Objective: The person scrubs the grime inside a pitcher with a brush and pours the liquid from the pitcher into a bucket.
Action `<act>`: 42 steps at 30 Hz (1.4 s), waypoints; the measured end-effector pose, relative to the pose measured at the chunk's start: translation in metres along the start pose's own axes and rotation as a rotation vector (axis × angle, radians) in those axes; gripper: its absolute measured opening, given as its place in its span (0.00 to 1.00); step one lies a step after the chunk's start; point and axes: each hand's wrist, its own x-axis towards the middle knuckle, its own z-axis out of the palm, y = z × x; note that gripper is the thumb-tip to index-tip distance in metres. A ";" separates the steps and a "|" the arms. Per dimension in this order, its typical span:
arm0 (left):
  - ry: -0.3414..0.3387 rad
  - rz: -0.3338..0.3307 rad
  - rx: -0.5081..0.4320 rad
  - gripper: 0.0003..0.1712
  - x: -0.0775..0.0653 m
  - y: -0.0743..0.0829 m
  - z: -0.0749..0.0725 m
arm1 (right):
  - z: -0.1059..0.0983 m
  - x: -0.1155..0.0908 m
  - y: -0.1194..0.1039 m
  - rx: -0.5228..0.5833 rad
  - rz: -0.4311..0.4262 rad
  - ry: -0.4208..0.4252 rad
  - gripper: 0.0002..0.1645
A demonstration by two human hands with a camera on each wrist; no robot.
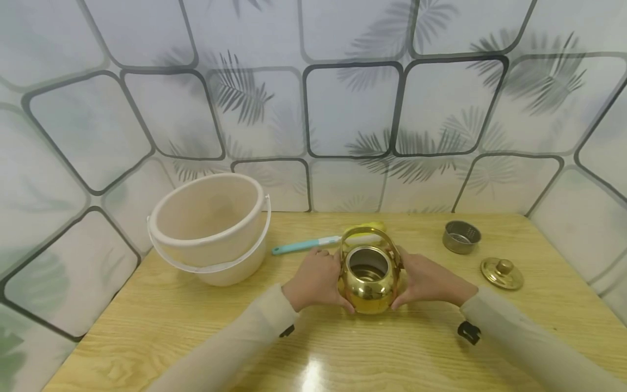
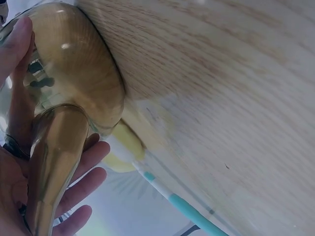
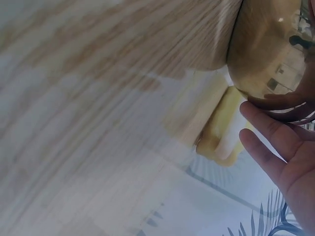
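A shiny gold teapot with its top uncovered and its loop handle raised stands on the wooden table. My left hand grips it from the left, the thumb at the front of the body. In the left wrist view the spout runs across that palm, with the fingers spread behind it. From the right, my right hand holds the other side, thumb low at the front. Two fingers of that hand reach out rather straight beside the pot in the right wrist view.
A white bucket with a thin bail stands at the left. Behind the teapot lies a teal-and-white handle with a yellow head. A metal strainer cup and a gold lid rest at the right. A patterned wall borders the table.
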 end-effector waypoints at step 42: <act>0.035 -0.078 0.019 0.69 0.008 -0.060 -0.125 | -0.117 0.074 -0.052 0.219 -0.014 -0.050 0.66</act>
